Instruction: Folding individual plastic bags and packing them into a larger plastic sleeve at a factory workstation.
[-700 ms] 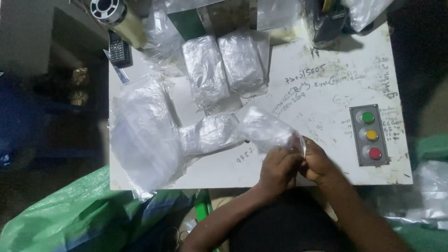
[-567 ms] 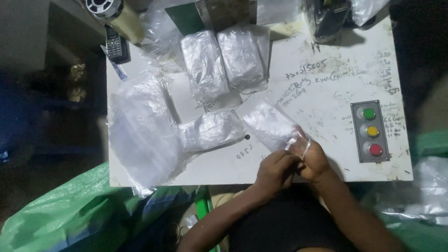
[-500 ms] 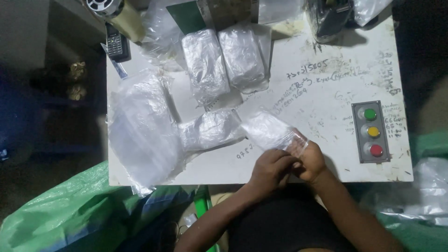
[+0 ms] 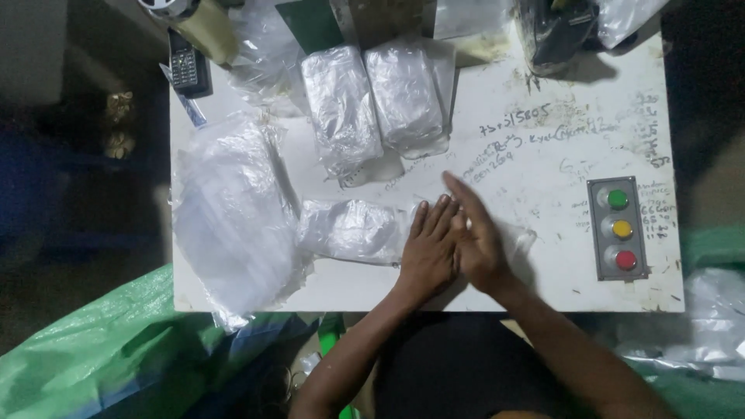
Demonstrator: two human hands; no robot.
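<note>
Clear plastic bag [image 4: 518, 242] at frame centre, flattened on white tabletop [image 4: 543, 155]. Pressed under left hand [image 4: 428, 250] and right hand [image 4: 473, 237]. Both released, fingers flat, touching each other.

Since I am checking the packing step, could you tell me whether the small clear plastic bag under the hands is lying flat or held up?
Flat: the small clear plastic bag lies on the white table, pressed under both open hands.

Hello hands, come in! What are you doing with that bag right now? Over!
Left hand and right hand flat, side by side, pressing a clear bag onto the table. Filled bag beside left hand. Nothing blocking.
</note>
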